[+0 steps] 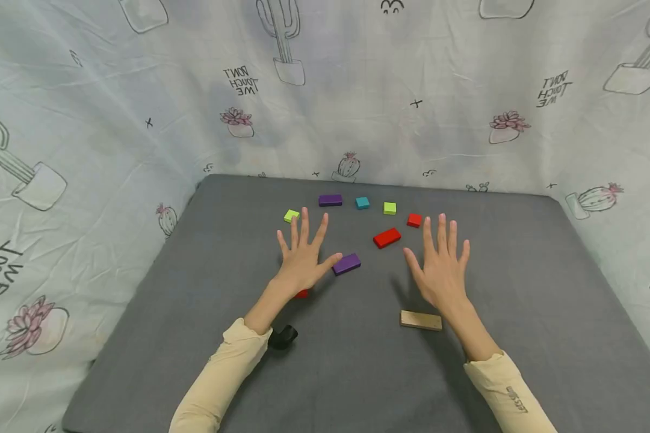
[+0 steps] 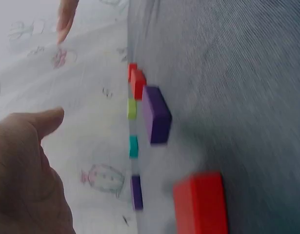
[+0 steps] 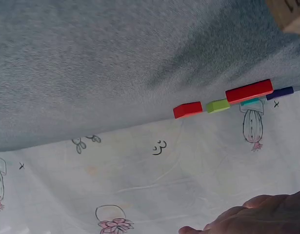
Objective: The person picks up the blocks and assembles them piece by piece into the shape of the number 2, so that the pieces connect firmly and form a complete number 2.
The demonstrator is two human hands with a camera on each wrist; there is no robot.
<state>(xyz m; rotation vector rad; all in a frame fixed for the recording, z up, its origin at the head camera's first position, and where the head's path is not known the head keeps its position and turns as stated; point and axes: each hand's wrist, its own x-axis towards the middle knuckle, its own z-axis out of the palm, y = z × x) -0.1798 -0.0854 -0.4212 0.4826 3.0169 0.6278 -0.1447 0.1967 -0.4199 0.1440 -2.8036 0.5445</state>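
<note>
Above the grey mat (image 1: 357,373), both hands hover flat with fingers straight and spread, holding nothing. From the head view, the left hand (image 1: 302,255) has its thumb tip just beside the near purple block (image 1: 346,263), a flat oblong lying slightly askew on the mat; whether thumb and block touch cannot be told. Using that purple block as the landmark: a small red block (image 1: 301,293) peeks out from under the left wrist, nearer the person and to the left; in the left wrist view it shows as a bright red cuboid (image 2: 201,202) lying close to the purple one (image 2: 156,114). The right hand (image 1: 441,267) is to the right of the purple block, well apart from it. A long red block (image 1: 387,237) lies between the two hands, beyond and right of the purple block, and a small red cube (image 1: 414,220) sits further right, just beside the right hand's fingertips. A pale wooden block (image 1: 421,320) lies nearer the person, under the right wrist. Farther back from the purple block runs a loose row: a lime block (image 1: 291,215) by the left fingertips, a second purple block (image 1: 330,199), a teal cube (image 1: 362,202) and a lime cube (image 1: 390,208). A black curved piece (image 1: 283,337) lies by the left sleeve (image 1: 222,379). Cactus-print cloth (image 1: 86,150) walls the mat.
</note>
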